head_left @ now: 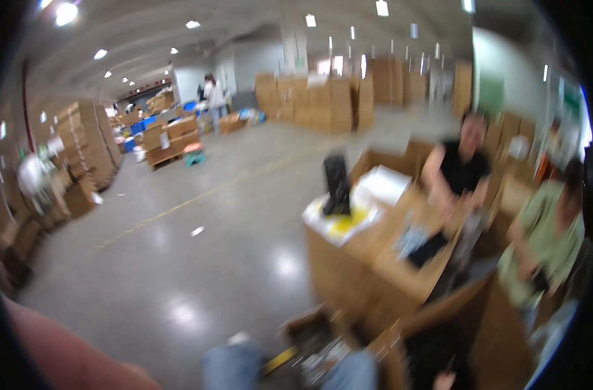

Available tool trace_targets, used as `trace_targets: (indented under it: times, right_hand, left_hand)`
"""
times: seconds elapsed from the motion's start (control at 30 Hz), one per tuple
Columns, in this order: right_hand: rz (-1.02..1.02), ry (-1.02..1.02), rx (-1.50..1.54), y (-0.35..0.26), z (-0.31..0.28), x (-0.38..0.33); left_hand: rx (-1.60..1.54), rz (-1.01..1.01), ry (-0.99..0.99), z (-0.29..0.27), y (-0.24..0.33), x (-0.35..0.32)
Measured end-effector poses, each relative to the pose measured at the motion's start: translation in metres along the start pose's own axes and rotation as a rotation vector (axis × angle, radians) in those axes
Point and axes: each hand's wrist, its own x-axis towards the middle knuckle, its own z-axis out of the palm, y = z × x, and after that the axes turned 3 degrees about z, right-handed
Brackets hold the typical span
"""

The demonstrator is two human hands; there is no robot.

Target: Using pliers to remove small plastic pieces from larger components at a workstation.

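A large, blurred stretch of bare skin, part of my left hand or arm (75,351), fills the lower left corner very close to the camera; its fingers cannot be made out. At the bottom edge, a small part of my right hand (444,380) shows over an open cardboard box (498,325). Dark contents (433,351) lie inside that box, too smeared to name. Whether my right hand grips any of them is hidden. Between my knees in blue jeans sits a smaller open carton (313,335) with clear, shiny plastic pieces (332,357) beside it.
A large carton (348,273) serves as a table, bearing a black upright object (336,185), white sheets (382,184) and a dark item (428,250). Two people sit at the right, one in black (465,162), one in green (550,227). Stacked cartons (309,101) stand farther back.
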Motion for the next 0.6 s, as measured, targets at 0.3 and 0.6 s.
trace_targets:
  times: [0.3, 0.6]
  right_hand:
    - [-0.287, 0.370, -0.294, -0.323, -0.005, -0.161]
    - [-0.574, 0.991, -0.373, -0.511, -0.106, -0.363]
  left_hand:
    - [0.153, 0.126, -0.150, -0.007, 0.079, 0.072]
    - [0.267, -0.050, -0.528, -0.132, 0.108, 0.012]
